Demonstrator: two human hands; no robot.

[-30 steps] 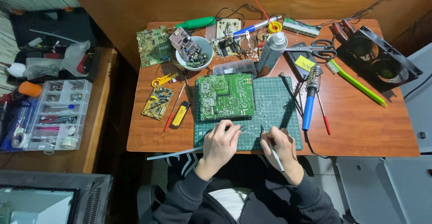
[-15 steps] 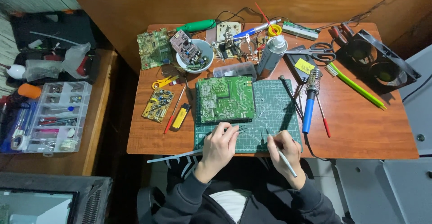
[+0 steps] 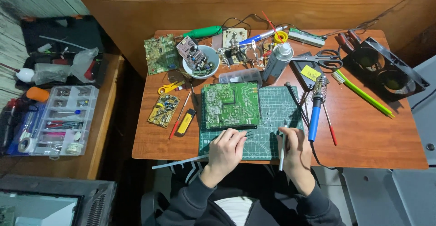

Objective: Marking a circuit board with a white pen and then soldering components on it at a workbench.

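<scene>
Green circuit board [image 3: 230,105] just beyond hands [image 3: 227,151]

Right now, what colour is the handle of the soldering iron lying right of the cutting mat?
Blue, seen in the head view: the soldering iron lies on the table beside the green cutting mat.

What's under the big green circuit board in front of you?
The green circuit board lies on the green cutting mat, which rests on the wooden table. The mat shows right of and below the board; whatever lies directly beneath the board is covered.
</scene>
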